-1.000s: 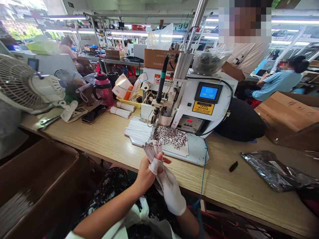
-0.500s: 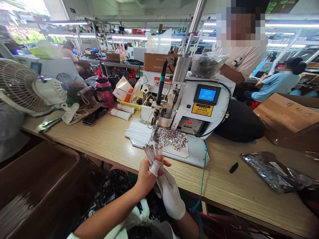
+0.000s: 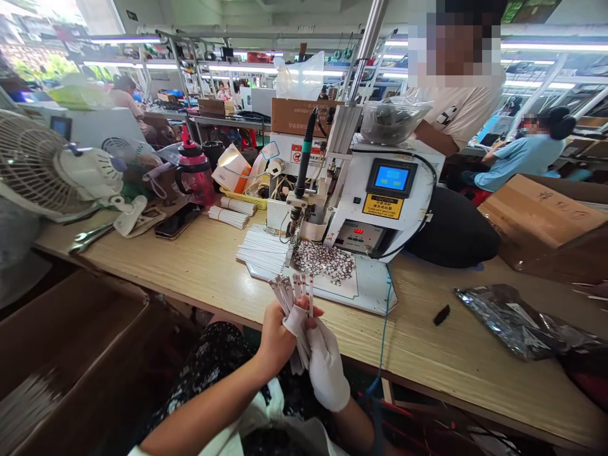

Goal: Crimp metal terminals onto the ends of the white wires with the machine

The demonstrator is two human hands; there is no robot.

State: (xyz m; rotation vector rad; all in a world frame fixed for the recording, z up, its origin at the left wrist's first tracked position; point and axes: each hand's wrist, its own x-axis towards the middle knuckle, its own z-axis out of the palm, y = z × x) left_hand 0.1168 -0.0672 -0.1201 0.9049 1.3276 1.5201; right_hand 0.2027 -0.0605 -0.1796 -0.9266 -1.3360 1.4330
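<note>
My left hand (image 3: 279, 335), with a white cover on its thumb, is closed around a fanned bundle of thin white strips (image 3: 286, 296) with brownish, metallic-looking tips. Close against it, my right hand (image 3: 327, 366) wears a white glove with bare fingertips. Its thumb and fingers pinch a single white strip (image 3: 311, 296) that stands upright beside the bundle. Just beyond the hands, a row of white strips (image 3: 262, 250) lies on the machine's white base plate (image 3: 375, 294). A heap of small silvery and brown parts (image 3: 325, 261) is spread next to that row.
Behind the parts stands a white soldering-type machine (image 3: 346, 209) with a blue screen. Banded strip bundles (image 3: 230, 216), a phone (image 3: 178, 220), a wrench (image 3: 90, 237) and a fan (image 3: 57, 164) sit left. A plastic bag (image 3: 517, 323) lies right. A person (image 3: 468, 107) stands behind the machine.
One strip now stands apart from the bundle, upright in my right fingers. My right hand has shifted slightly down from the left. The whole view has moved a little.
</note>
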